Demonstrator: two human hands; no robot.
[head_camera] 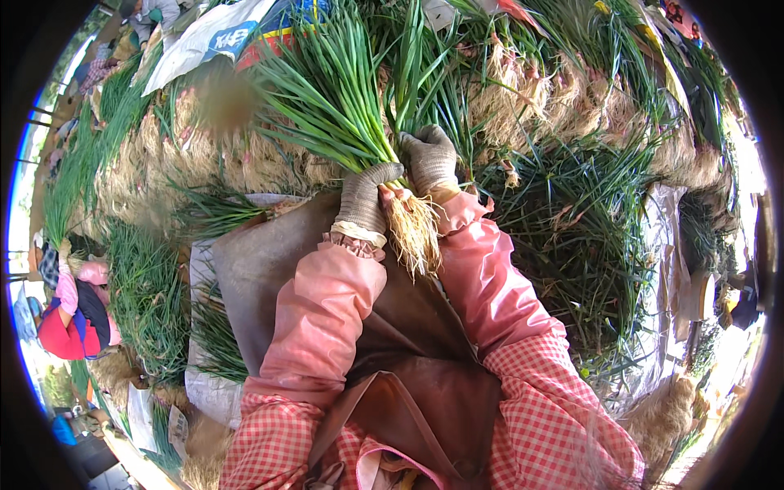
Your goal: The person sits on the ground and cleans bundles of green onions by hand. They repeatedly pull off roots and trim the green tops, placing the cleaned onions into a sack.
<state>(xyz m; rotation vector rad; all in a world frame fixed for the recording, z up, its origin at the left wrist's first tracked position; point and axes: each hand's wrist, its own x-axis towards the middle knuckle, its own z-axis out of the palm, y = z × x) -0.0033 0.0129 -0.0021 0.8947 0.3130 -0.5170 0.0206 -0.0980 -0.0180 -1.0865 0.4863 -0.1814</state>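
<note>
My left hand (362, 195), in a grey knit glove, grips a bunch of scallions (349, 98) just above the bulbs. Its long green leaves fan up and away from me. Pinkish bulbs and pale stringy roots (413, 229) hang below the fist, over the brown apron (392, 318) on my lap. My right hand (433, 156), gloved alike, is close beside the bunch with its fingers curled. Green leaves rise right at its thumb; whether the fingers pinch them is hidden.
Rows of scallions with dense roots (514, 92) line the far side. Loose green leaves (569, 245) are heaped at my right, and another heap (147, 300) lies left. A printed sack (208, 40) covers some bunches. A person in pink and red (70, 312) sits at far left.
</note>
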